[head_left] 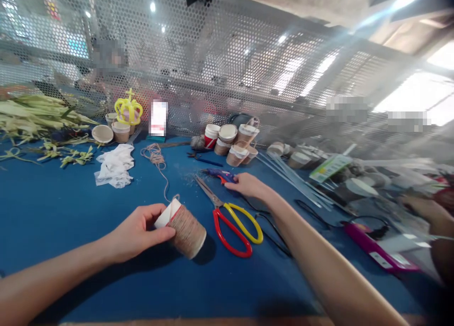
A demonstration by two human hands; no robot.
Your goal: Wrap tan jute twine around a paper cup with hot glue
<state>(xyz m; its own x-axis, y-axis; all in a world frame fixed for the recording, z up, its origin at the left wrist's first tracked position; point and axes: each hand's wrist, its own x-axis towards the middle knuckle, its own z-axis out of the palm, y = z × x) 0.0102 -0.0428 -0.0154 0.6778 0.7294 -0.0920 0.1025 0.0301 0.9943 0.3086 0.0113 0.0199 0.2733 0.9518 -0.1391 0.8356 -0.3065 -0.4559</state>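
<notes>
In the head view, my left hand grips a paper cup, tilted on its side, its outside wrapped in brown twine except for a white part by my fingers. A loose strand runs from the cup to a tangle of twine on the table. My right hand is closed around a blue glue gun with an orange trigger, its nozzle pointing left, low over the tabletop. Between my hands lie scissors with one red and one yellow handle.
Several cups stand at the back, with a yellow crown and a lit phone further left. White cloth lies at left. Clear glue sticks and a purple power strip are right, near another person's arm.
</notes>
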